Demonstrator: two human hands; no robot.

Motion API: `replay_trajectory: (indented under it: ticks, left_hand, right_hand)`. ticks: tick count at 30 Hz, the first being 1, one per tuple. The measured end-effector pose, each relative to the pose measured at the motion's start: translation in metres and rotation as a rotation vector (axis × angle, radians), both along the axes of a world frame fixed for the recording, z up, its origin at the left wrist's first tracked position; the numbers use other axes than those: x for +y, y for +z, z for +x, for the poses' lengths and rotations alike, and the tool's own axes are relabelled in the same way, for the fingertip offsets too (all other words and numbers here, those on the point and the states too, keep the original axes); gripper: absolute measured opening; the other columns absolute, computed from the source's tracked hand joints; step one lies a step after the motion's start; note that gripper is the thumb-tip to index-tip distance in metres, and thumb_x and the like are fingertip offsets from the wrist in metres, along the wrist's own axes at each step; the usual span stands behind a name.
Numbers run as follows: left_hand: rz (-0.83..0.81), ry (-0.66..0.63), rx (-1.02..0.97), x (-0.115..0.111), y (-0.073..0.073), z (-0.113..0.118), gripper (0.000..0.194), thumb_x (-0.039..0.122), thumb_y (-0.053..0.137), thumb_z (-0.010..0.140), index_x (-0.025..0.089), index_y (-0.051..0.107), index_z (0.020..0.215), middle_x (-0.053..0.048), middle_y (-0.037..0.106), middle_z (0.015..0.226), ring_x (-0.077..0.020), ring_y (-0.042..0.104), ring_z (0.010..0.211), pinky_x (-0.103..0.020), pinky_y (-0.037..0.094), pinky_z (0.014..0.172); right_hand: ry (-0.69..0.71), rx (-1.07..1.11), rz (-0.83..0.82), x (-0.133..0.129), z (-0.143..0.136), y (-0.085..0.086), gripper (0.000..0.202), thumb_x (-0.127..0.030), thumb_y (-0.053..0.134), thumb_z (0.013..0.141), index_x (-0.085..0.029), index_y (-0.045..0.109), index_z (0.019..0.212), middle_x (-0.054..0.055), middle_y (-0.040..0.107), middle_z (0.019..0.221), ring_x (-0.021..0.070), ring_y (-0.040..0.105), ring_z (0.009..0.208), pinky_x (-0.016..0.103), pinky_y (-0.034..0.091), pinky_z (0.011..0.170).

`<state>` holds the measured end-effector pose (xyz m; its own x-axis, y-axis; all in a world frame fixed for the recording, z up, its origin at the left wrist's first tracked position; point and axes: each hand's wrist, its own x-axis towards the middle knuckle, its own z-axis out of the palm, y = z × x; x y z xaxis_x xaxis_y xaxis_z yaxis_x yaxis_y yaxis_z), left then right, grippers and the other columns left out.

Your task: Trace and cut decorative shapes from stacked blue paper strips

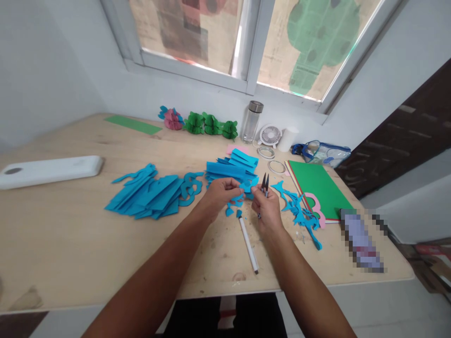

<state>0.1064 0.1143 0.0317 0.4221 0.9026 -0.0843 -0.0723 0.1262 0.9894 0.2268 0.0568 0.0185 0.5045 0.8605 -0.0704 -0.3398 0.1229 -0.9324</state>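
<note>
Between my fingers is a small cut piece of blue paper (pixel 245 187), pinched by my left hand (pixel 224 195) on its left side. My right hand (pixel 267 206) is closed around a pair of scissors (pixel 266 182) whose dark blades point away from me, and its thumb and finger meet the paper's right edge. Folded blue paper strips (pixel 229 170) lie just beyond my hands. Under them are small blue scraps (pixel 230 211). A white marker (pixel 248 246) with a dark tip rests in front, between my forearms.
Folded blue papers (pixel 151 195) lie left, and blue offcuts (pixel 299 209) right. Green sheets (pixel 319 188) hold a pink cutout (pixel 313 205). Behind stand a glass bottle (pixel 252 123), a small fan (pixel 270 135) and green paper decorations (pixel 211 125). Tape rolls (pixel 276 167) lie nearby. A white case (pixel 52 170) sits far left.
</note>
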Motion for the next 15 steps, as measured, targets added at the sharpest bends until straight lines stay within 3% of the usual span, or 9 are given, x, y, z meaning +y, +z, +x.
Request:
replay_trajectory:
  ticks: [8,15]
  left_hand:
    - [-0.092,0.004,-0.083,-0.0037,0.0089,-0.0044,0.034,0.037,0.083,0.050,0.016,0.065,0.070,0.000,0.066,0.064,-0.0140,0.061,0.055,-0.025,0.046,0.053]
    - [-0.269,-0.071,-0.267,-0.0069,0.0006,0.0021,0.040,0.026,0.087,0.050,0.015,0.067,0.083,-0.005,0.070,0.070,-0.0156,0.064,0.061,-0.027,0.047,0.059]
  right_hand:
    - [-0.055,-0.002,0.053,0.0002,-0.0007,-0.0001,0.033,-0.036,0.079,0.058,-0.020,0.052,0.071,-0.013,0.033,0.045,0.0034,0.021,0.038,0.020,0.013,0.038]
    - [-0.135,0.076,0.088,0.0035,0.0037,-0.0011,0.036,-0.037,0.079,0.057,-0.020,0.051,0.071,-0.015,0.031,0.044,0.0034,0.022,0.037,0.019,0.013,0.036]
